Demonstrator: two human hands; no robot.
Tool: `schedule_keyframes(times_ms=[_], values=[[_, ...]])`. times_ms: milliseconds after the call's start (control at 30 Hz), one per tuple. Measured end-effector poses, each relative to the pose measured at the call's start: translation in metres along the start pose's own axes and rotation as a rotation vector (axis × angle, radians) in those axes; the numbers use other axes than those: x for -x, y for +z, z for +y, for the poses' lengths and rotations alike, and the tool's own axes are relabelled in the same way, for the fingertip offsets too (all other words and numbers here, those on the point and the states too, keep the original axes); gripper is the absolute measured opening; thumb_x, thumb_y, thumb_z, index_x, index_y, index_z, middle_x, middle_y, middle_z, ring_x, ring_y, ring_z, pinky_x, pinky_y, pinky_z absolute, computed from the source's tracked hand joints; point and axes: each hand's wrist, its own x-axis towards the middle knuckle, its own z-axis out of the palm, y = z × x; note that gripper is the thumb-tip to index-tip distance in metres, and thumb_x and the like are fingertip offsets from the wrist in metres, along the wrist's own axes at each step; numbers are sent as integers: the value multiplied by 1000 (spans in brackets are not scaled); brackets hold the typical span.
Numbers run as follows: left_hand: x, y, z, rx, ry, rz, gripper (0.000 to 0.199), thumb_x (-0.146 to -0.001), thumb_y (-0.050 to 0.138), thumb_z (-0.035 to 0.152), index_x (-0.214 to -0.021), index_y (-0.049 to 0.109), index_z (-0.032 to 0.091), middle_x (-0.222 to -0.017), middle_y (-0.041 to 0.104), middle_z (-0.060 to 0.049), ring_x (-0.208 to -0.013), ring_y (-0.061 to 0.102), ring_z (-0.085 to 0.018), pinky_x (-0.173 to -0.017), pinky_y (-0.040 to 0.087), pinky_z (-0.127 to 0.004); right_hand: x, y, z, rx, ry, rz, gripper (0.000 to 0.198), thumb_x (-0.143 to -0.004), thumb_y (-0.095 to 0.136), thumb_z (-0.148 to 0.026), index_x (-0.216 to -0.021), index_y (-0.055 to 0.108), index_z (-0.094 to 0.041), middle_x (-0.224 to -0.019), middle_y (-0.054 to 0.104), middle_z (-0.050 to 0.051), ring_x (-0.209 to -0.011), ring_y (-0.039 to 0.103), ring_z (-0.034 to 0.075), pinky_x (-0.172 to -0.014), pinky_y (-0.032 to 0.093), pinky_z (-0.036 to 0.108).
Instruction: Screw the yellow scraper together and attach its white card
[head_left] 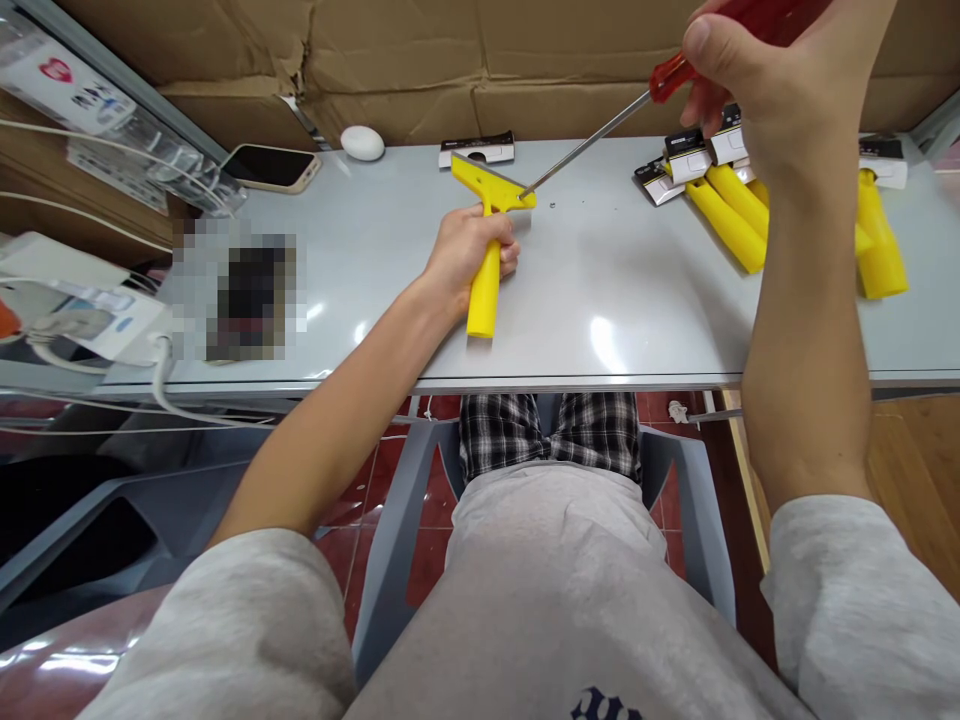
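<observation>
My left hand (474, 250) is wrapped round the handle of a yellow scraper (484, 290), whose wide head points away from me and carries a dark blade edge. In my right hand (739, 65) is a screwdriver (592, 140) with a red see-through handle. Its long metal shaft slants down to the left, and the tip meets the right end of the scraper's head, where a screw seems to sit. A tiny screw (553, 205) lies on the table just right of that head.
Behind the scraper lies a black-and-white card piece (477, 149). More yellow scrapers (726, 222) with card sleeves are heaped at the right. A phone (271, 167), a white egg-shaped object (362, 143), a water bottle (112, 110) and a power strip with cables (112, 310) occupy the left.
</observation>
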Motion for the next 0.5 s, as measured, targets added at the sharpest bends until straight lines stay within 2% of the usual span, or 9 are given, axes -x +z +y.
schedule_keyframes(times_ms=[67,100,167,233,300,433,467,500], values=[[-1,-1,0,8,-19,9,46,-85,82,-5,-93,50,26,-70,56,8,-45,50,-6,-43,32,-18,-5,-3,13,-14,-48,30,82,-71,95,-39,-125,35,-27,-105,66,-17,-66,70,1,-50,53,7],[-2,-1,0,6,-25,12,46,-84,83,-5,-93,51,26,-70,56,8,-45,50,-6,-44,32,-18,-7,-3,19,-25,-78,56,79,-73,91,-41,-126,35,-27,-107,66,-17,-63,67,-1,-49,50,5],[-1,-2,0,-9,-15,6,44,-85,80,-6,-92,51,26,-70,56,8,-45,49,-6,-44,32,-18,-10,-2,26,-52,-100,88,67,-76,72,-41,-131,36,-26,-111,68,-16,-56,56,-5,-47,46,3],[0,-1,-1,-20,12,-8,41,-87,75,-7,-90,50,25,-71,55,7,-45,49,-5,-44,31,-17,-10,2,27,-85,-92,97,68,-69,56,-40,-132,36,-26,-112,70,-15,-55,51,-6,-44,44,3],[1,-1,-1,-18,29,-17,41,-87,74,-8,-89,49,25,-71,55,7,-46,49,-5,-44,30,-16,-8,7,21,-89,-78,79,68,-65,53,-40,-129,35,-25,-107,71,-15,-57,57,-3,-42,45,6],[0,-1,-2,-43,31,-23,40,-87,71,-9,-87,48,25,-68,52,7,-46,48,-5,-43,30,-15,-4,8,6,-17,-63,27,62,-76,68,-45,-125,33,-27,-88,69,-16,-63,74,10,-38,40,9],[-1,-1,-2,-51,41,-26,40,-87,69,-9,-87,48,25,-68,52,7,-46,48,-5,-43,30,-15,-4,5,5,5,-67,30,65,-78,73,-49,-125,33,-27,-89,69,-16,-67,77,12,-40,43,9],[-2,-1,-2,-55,50,-31,39,-87,67,-10,-86,48,25,-68,52,6,-46,48,-5,-42,30,-15,-4,0,4,32,-70,37,68,-80,76,-53,-126,33,-27,-92,69,-16,-71,80,13,-47,52,11]])
